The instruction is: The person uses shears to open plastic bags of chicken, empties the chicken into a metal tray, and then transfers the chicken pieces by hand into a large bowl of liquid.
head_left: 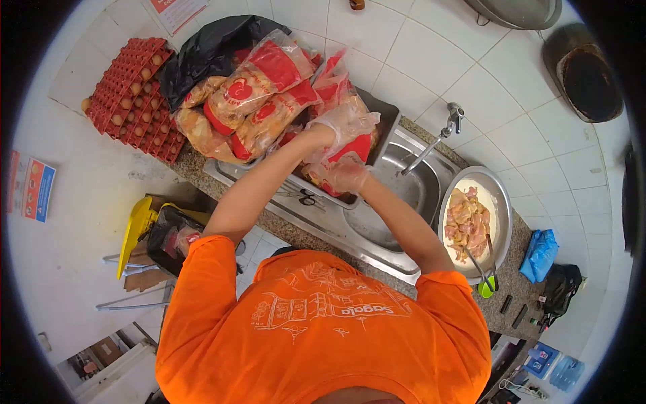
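Observation:
My left hand (342,125), in a clear plastic glove, holds the upper part of a red-printed clear plastic bag of chicken (358,147). My right hand (344,175), gloved the same way, grips the lower part of that bag; its fingertips are partly hidden by plastic. Beneath the bag is a metal tray (387,122) set over the left side of the sink (397,232). Close by on the left, more bagged chicken (259,87) is piled against a black plastic bag (208,54).
Stacked red egg trays (131,101) with eggs stand at the left. A faucet (437,138) reaches over the basin. To the right is a metal bowl (505,215) with raw chicken pieces (468,219), pale liquid and utensils. A yellow-lidded bin (136,232) stands below the counter.

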### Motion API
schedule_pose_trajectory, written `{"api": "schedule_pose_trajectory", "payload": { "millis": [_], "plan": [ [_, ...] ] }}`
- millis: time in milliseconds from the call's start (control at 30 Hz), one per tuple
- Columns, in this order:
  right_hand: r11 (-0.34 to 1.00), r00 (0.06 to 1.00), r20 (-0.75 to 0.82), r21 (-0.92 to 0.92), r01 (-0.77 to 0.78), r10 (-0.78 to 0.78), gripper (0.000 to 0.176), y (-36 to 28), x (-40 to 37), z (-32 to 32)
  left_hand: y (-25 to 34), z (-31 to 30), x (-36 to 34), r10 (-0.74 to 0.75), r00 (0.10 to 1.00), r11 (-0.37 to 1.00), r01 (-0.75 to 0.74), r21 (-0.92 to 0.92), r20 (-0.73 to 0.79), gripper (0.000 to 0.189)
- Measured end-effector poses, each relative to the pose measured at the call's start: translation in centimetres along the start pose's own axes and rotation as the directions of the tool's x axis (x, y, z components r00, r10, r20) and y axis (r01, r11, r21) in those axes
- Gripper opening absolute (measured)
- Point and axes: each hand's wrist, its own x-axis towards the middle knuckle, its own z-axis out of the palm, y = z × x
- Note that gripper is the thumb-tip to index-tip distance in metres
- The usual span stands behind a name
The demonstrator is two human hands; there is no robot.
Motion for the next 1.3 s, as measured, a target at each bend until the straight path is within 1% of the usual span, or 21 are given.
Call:
{"api": "schedule_pose_trajectory", "payload": {
  "millis": [67,100,167,267,367,400,467,567,600,667,700,733,767,800,900,1000,1067,1100,1167,1233,1300],
  "plan": [
    [0.749,0.986,0.047,0.645,-0.153,0.161,0.024,5.7,2.5,8.2,-2.0,-0.4,1.4,0.079,0.997,0.997,-0.079,-0.009,-0.004,0.069],
    [0.748,0.985,0.053,0.644,-0.158,0.163,0.024,7.9,3.7,12.3,-2.6,-0.7,1.7,0.161,0.987,0.987,-0.161,-0.012,-0.011,0.069],
    [0.966,0.927,-0.352,0.254,-0.039,0.130,0.027,10.9,5.7,17.7,-2.9,-1.9,1.4,0.110,0.993,0.994,-0.110,-0.002,-0.031,0.068],
    [0.682,0.988,0.109,0.715,-0.154,0.110,0.035,-0.5,1.4,0.8,-5.4,-2.9,2.4,-0.015,0.999,0.998,0.017,0.065,-0.042,0.062],
    [0.478,0.997,0.076,0.876,-0.061,-0.012,0.030,1.3,1.8,1.2,-6.5,-4.0,2.7,-0.056,0.996,0.971,0.070,0.231,-0.067,0.059],
    [0.484,0.997,0.081,0.873,-0.063,-0.015,0.030,0.5,1.6,-0.8,-6.6,-4.4,2.7,-0.026,0.996,0.940,0.054,0.337,-0.089,0.061],
    [0.975,0.979,0.201,0.219,-0.030,-0.015,0.029,-2.5,0.8,-6.3,-7.7,-4.5,2.8,-0.063,0.988,0.920,0.111,0.376,-0.138,0.062],
    [0.964,0.951,0.225,-0.109,0.242,-0.213,0.030,-0.7,1.2,-6.9,-8.5,-4.3,2.7,-0.090,0.968,0.917,0.172,0.359,-0.235,0.063],
    [0.964,0.951,0.228,-0.112,0.239,-0.209,0.030,-2.1,1.0,-9.0,-8.5,-4.1,2.7,-0.087,0.956,0.938,0.173,0.301,-0.280,0.063],
    [0.910,0.866,0.294,-0.037,-0.413,0.405,0.029,-6.7,0.3,-14.9,-7.7,-3.8,2.9,-0.122,0.955,0.935,0.202,0.292,-0.271,0.062],
    [0.910,0.865,0.294,-0.043,-0.412,0.406,0.029,-6.0,-0.2,-14.0,-7.4,-3.9,2.9,-0.159,0.951,0.929,0.235,0.286,-0.265,0.062],
    [0.963,0.968,0.041,0.094,-0.251,0.248,0.027,-4.3,-0.9,-12.4,-7.8,-3.6,3.2,-0.157,0.950,0.931,0.234,0.281,-0.269,0.062],
    [0.982,0.968,-0.232,0.182,-0.051,0.093,0.029,-3.4,-1.5,-11.7,-8.6,-3.1,3.6,0.060,0.963,0.908,0.056,0.414,-0.262,0.063],
    [0.983,0.969,-0.228,0.176,-0.050,0.090,0.029,-3.9,-1.9,-12.6,-9.0,-2.9,3.9,0.272,0.935,0.835,-0.112,0.538,-0.227,0.065],
    [0.862,0.991,-0.012,0.495,-0.108,0.131,0.025,-4.9,-2.5,-14.5,-4.0,-5.3,-0.2,0.026,0.959,0.972,0.042,0.233,-0.281,0.065],
    [0.717,0.870,-0.124,0.627,-0.304,0.477,0.021,-3.5,-1.0,-12.9,-5.8,-6.0,1.7,-0.031,0.931,0.912,0.175,0.371,-0.363,0.066],
    [0.309,0.756,0.015,0.907,-0.285,0.654,0.017,-4.6,0.7,-13.4,-6.8,-5.0,2.0,-0.026,0.913,0.912,0.189,0.365,-0.408,0.066],
    [0.314,0.761,0.013,0.906,-0.283,0.649,0.017,-3.4,1.8,-12.4,-7.0,-5.0,2.1,-0.017,0.888,0.909,0.205,0.362,-0.459,0.066],
    [-0.145,0.645,0.218,0.976,-0.164,0.733,0.018,-0.2,3.7,-9.1,-5.2,-6.2,0.2,-0.081,0.872,0.889,0.283,0.361,-0.484,0.059],
    [-0.192,0.636,0.248,0.969,-0.157,0.731,0.017,-0.1,4.3,-9.1,-4.5,-6.5,-2.5,-0.149,0.846,0.860,0.366,0.355,-0.512,0.052],
    [-0.237,0.627,0.271,0.962,-0.139,0.731,0.017,0.4,4.7,-9.8,-4.7,-6.5,-5.6,0.203,0.655,0.841,0.264,0.472,-0.728,0.046]
  ]
}}
